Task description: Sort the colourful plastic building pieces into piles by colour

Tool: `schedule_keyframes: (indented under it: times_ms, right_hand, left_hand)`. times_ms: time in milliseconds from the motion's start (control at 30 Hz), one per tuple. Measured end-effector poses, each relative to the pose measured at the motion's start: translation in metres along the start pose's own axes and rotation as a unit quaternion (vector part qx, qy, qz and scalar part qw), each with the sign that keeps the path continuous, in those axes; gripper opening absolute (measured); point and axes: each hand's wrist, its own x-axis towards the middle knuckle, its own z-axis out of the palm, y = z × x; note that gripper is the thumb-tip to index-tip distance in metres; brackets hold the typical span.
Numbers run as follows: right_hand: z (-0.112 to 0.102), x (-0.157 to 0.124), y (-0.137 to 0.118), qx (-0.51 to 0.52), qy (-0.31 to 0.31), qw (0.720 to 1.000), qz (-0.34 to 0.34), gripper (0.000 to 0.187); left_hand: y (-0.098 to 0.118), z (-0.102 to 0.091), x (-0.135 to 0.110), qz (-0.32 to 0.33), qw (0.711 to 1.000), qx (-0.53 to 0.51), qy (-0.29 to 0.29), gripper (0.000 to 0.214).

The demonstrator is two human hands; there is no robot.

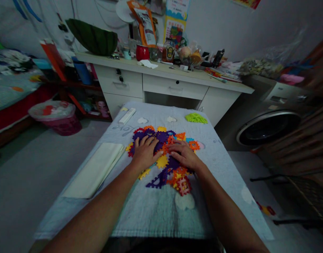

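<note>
This is a home. A bed (15, 91) at the left, a front-loading washing machine (269, 105) at the right and a white desk (161, 82) bearing a watermelon (94, 38) show it.

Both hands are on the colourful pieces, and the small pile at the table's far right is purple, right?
Not purple: the head view shows the small pile is green. The left hand and right hand are on the colourful pieces.
</note>
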Motion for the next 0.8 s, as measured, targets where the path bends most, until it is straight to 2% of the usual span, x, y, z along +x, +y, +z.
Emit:
schedule_keyframes:
  times_ms: [100, 200, 300, 400, 467, 600, 667, 800]
  right_hand:
    - [-0.003, -0.005, -0.007, -0.013, 0.003, 1.000, -0.001, 0.039]
    - [0.000, -0.009, -0.005, -0.049, -0.025, 0.999, 0.005, 0.051]
    - [0.007, -0.009, 0.004, -0.055, -0.033, 0.998, 0.020, 0.050]
    - [0.016, -0.005, 0.013, -0.043, 0.014, 0.998, 0.039, 0.047]
    - [0.019, -0.002, 0.017, -0.048, 0.060, 0.995, 0.060, 0.048]
    - [0.008, -0.005, 0.022, -0.073, 0.118, 0.984, 0.110, 0.046]
    - [-0.004, -0.011, 0.023, -0.091, 0.102, 0.981, 0.138, 0.053]
    - [-0.016, -0.030, 0.018, -0.111, -0.002, 0.981, 0.160, 0.080]
  left_hand:
    - [0.001, -0.001, 0.000, 0.040, 0.999, -0.020, -0.004, 0.045]
    - [0.004, -0.002, 0.000, 0.071, 0.997, -0.032, -0.007, 0.035]
    - [0.006, -0.003, 0.002, 0.074, 0.997, -0.028, -0.004, 0.027]
    - [0.009, -0.004, 0.005, 0.063, 0.998, -0.024, 0.007, 0.027]
    - [0.010, -0.004, 0.007, 0.057, 0.998, -0.023, 0.017, 0.036]
    - [0.010, 0.001, 0.007, 0.065, 0.998, -0.019, -0.016, 0.048]
    - [0.009, 0.003, 0.006, 0.075, 0.996, -0.024, -0.043, 0.046]
    - [0.009, -0.001, 0.004, 0.095, 0.993, -0.040, -0.052, 0.038]
